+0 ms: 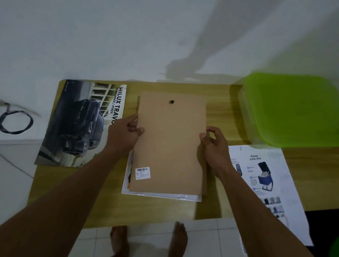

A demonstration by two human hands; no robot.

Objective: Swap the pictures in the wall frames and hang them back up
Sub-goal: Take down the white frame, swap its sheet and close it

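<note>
Both hands pinch the brown backing board in the head view: left hand on its left edge, right hand on its right. Beneath the board lies a white frame, face down on the worktop. A Hilux truck poster lies left of the board, a travel shoe bag print right of it. The step is probably seating or lifting the board. Seating it calls for squaring its edges inside the frame's rim. The picture beneath shows only as a sliver; no retaining tabs or second frame are visible.
</note>
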